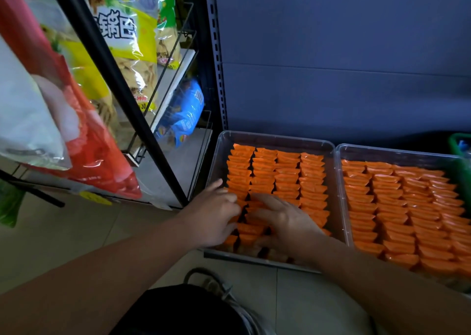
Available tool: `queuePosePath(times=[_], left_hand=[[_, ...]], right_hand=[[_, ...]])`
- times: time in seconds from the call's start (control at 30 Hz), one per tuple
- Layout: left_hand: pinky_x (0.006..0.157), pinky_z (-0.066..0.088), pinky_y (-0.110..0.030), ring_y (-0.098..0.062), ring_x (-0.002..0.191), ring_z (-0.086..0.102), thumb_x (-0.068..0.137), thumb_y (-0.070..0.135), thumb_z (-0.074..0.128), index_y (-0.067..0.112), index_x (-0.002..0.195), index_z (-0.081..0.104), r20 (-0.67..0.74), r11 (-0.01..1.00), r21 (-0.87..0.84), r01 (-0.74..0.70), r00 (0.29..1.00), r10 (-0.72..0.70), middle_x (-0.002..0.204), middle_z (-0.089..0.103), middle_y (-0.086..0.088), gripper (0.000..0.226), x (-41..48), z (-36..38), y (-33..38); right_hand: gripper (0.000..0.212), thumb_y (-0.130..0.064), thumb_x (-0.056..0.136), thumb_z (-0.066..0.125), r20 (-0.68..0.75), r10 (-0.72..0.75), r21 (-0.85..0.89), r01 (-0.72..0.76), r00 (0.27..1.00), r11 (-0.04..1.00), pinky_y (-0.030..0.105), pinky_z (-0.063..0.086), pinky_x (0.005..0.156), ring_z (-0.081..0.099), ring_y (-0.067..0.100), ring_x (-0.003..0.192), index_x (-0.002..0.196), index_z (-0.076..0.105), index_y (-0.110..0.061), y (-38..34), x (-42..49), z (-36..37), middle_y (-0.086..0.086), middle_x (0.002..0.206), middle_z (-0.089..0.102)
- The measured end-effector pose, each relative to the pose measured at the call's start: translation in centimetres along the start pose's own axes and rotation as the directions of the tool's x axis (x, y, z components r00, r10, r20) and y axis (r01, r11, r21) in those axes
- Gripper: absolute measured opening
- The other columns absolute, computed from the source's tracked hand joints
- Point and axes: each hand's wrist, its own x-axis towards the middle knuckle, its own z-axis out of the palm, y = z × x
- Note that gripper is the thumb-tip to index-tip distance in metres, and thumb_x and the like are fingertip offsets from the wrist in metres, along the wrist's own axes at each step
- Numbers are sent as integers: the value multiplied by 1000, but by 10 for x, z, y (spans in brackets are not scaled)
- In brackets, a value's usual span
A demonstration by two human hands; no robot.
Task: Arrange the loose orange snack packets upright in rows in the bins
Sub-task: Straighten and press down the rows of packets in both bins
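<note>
Forearms reached in bare from the lower edge of the head view, both angled toward the same clear bin. The left hand (212,213) lay over the near left corner of the rows, thumb stuck out toward the bin wall and fingers bent down among the packets; whether they gripped one could not be told. The right hand (285,220) rested just beside it, fingers spread and relaxed, flat on the packet tops, holding nothing.

Under and beyond the hands, the orange packets (288,179) stood on edge in four tight columns inside the left bin (275,137). Just beyond the right hand, touching or nearly touching that bin, the right bin (382,150) held more such columns. Both bins sat on a pale tiled floor (76,232) against a blue-grey shelf back (331,54) with a slotted upright.

Left of the left hand rose a black wire rack (163,80) hung with crinkled glossy snack bags, a blue bag (183,115) among them. A green basket (458,143) showed at the far right. The bins were thin, transparent plastic with rounded corners; the packets were shiny and pillow-shaped.
</note>
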Motion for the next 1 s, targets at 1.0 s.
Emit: queuePosePath(times=[1.0], left_hand=[[84,51,-38,-20,113,52,96,29,67,22,101,77,159,997,-27,77,985,-72,106,62,5,13,35,-4,44]], right_hand=[[49,-46,85,79,-99,207,6,-208,973,978,35,46,105,47,17,134,130,69,-31,22,-37,-11,-9,140,53]])
